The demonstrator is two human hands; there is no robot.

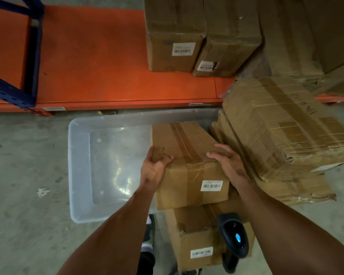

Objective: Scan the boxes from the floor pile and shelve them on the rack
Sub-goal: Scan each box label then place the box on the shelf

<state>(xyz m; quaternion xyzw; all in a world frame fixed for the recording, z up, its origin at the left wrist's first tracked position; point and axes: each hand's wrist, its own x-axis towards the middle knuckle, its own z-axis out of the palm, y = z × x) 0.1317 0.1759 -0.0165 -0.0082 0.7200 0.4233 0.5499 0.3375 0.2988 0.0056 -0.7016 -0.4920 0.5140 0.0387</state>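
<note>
A taped cardboard box [189, 155] with a white barcode label on its near face is held in both hands above the floor pile. My left hand [154, 165] grips its left near corner. My right hand [226, 159] clasps its right near edge. Below it lies another labelled box [195, 243], and a black barcode scanner [235, 238] with a blue light rests on that one. Larger wrapped boxes [282, 126] are stacked at the right. The orange rack shelf [91, 62] runs across the top, with two labelled boxes [177, 34] standing on it.
A clear plastic tub [83, 165] sits on the concrete floor left of the pile, partly under the held box. A blue rack upright [12, 92] stands at the far left. More big cartons [316, 36] fill the shelf's right end. Shoes show at the bottom.
</note>
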